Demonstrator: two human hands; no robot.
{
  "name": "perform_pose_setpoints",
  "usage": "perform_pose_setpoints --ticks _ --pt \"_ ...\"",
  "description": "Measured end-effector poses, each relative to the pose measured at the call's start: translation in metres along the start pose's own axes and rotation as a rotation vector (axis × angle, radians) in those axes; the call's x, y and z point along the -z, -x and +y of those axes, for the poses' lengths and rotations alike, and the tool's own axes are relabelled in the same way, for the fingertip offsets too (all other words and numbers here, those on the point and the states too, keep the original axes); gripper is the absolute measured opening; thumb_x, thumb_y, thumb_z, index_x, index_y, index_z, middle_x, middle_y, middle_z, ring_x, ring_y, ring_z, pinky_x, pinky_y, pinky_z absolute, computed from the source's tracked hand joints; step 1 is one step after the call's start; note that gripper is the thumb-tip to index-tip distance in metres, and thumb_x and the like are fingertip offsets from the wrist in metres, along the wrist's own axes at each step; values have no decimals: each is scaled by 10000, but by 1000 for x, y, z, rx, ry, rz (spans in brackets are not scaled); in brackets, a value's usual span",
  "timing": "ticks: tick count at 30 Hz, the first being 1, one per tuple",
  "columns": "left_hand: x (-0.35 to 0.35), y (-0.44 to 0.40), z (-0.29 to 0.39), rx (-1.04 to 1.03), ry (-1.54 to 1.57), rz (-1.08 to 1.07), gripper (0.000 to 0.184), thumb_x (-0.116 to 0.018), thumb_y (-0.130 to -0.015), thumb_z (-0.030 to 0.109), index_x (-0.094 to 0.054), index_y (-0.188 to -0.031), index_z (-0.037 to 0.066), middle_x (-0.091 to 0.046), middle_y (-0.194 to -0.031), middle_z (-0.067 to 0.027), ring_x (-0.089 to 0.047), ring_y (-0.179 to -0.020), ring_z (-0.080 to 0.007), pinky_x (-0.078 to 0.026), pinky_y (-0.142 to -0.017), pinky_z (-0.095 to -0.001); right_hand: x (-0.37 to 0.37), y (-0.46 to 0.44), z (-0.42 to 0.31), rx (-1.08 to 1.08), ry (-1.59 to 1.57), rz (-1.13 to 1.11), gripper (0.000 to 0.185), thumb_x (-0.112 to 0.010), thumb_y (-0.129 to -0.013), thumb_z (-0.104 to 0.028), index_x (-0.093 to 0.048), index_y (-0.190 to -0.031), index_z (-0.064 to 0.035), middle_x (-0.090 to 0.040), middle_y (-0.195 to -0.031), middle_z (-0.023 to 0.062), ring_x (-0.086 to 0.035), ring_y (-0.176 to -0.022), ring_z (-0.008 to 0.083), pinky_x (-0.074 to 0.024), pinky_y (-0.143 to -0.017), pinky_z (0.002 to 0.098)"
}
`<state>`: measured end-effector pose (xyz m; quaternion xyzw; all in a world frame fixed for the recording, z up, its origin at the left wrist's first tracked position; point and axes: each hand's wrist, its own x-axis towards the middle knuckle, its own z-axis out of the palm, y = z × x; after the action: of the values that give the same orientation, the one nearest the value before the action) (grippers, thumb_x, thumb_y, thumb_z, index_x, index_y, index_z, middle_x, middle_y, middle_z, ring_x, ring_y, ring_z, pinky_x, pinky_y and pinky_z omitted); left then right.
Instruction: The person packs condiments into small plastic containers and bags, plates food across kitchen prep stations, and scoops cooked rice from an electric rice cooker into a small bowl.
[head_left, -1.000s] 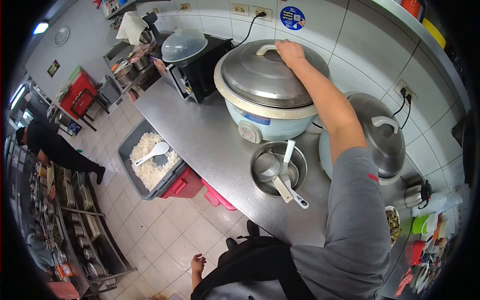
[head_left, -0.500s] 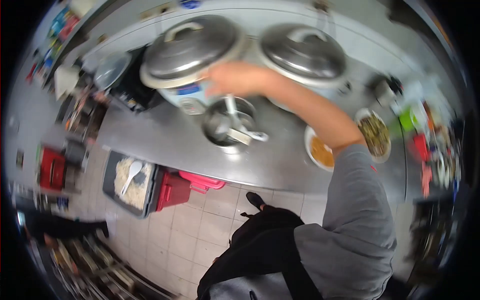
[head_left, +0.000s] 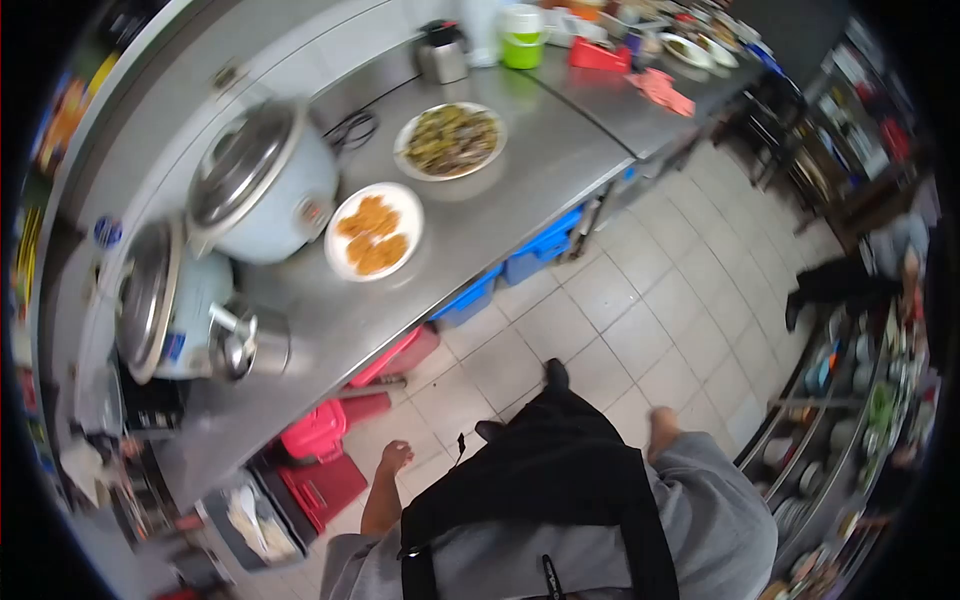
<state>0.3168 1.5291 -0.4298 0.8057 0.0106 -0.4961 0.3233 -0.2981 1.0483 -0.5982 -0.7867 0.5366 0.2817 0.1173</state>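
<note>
Low at my side, beside the counter's front edge, hangs my left hand (head_left: pixel 396 457), loosely open and holding nothing I can see. On the other side of my black apron (head_left: pixel 530 470), the end of my right arm (head_left: pixel 662 425) shows below the grey sleeve; its fingers are hidden. Neither hand touches the counter. On it stand a plate of orange-brown fried patties (head_left: pixel 375 235) and an oval plate of green vegetables (head_left: pixel 452 140). Two lidded rice cookers (head_left: pixel 270 185) stand by the wall, with a metal pot (head_left: pixel 265 340) holding white-handled utensils in front of one.
A steel counter (head_left: pixel 480 225) runs along the wall, with a thermos jug (head_left: pixel 442 52) and a green-and-white jug (head_left: pixel 522 38). Below are blue bins (head_left: pixel 540 245), red bins (head_left: pixel 320 490) and a grey tub of rice (head_left: pixel 225 515). Another person (head_left: pixel 880 260) stands at right near dish shelves (head_left: pixel 830 430).
My right arm has drawn back from the rice cookers and pot to my side. The view has turned right, and my left hand has come into sight.
</note>
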Motion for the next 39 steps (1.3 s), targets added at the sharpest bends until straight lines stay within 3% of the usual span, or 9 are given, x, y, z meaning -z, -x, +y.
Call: perform_pose_setpoints --ticks 2,5,8,10,19,24,28,34,39 --pt "-36 -21 86 -63 -69 -106 309 -621 -885 206 -588 -1139 32 -687 -796 -105 -651 -639 -161 -489 -534 -288 8 66 143 41 -79 -314 290 -523 -916 -196 -675 -1079 -10 -707 -983 150 -671 -957 321 -522 -833 461" --pt "-121 -50 180 -232 -93 -180 335 -608 -889 215 -586 -1176 43 -695 -820 -109 -661 -683 -153 -492 -576 -271 88 129 140 -886 -1636 58 201 -544 -893 -169 -680 -933 -27 -690 -857 144 -670 -744 287 -543 -649 456" --pt "-214 -85 229 -372 -332 -162 365 -626 -850 226 -605 -1172 55 -701 -892 -133 -675 -740 -178 -525 -661 -312 100 125 168 -620 -1170 -33 266 -509 -931 -207 -603 -754 -33 -636 -686 130 -615 -589 223 -508 -508 382" --pt "-276 -98 264 -442 -563 -129 396 -645 -816 275 -621 -1161 80 -688 -1010 -173 -672 -879 -263 -529 -788 -381 -44 55 208 -405 -1937 -100 260 -538 -929 -213 -617 -798 -3 -620 -677 121 -618 -607 230 -528 -548 401" --pt "-384 -47 397 -489 -459 8 333 -638 -825 247 -647 -1115 85 -660 -1116 -189 -621 -1051 -337 -490 -920 -421 83 -86 259 8 -1266 -444 224 -548 -929 -198 -613 -883 12 -624 -690 120 -630 -622 222 -532 -539 387" --pt "-374 -85 381 -664 -1046 42 291 -569 -846 331 -671 -955 82 -685 -891 -177 -660 -840 -333 -513 -773 -453 254 -149 263 -322 -1387 -281 239 -561 -942 -202 -583 -1082 -9 -658 -776 116 -655 -706 195 -539 -623 338" --pt "-424 -8 525 -385 -53 -125 207 -597 -928 215 -665 -976 25 -649 -697 -75 -616 -535 -178 -506 -552 -290 359 -194 272 -416 -1680 -93 256 -553 -961 -247 -580 -1135 -62 -675 -888 96 -657 -757 178 -526 -659 310" --pt "-548 -16 814 -859 -1 -340 225 -578 -973 170 -603 -1123 5 -646 -834 -51 -615 -759 -96 -484 -661 -241 394 -225 316 -440 -1666 -120 251 -563 -951 -267 -578 -1113 -76 -673 -843 93 -642 -702 163 -513 -603 313" --pt "-698 -88 1015 -1378 -251 281 522 -671 -875 287 -515 -1321 65 -366 -1433 -268 -361 -1341 -411 -330 -1083 -486 356 -245 357 -772 -1769 -130 206 -553 -934 -220 -573 -1070 -66 -659 -789 112 -632 -642 174 -514 -543 323"
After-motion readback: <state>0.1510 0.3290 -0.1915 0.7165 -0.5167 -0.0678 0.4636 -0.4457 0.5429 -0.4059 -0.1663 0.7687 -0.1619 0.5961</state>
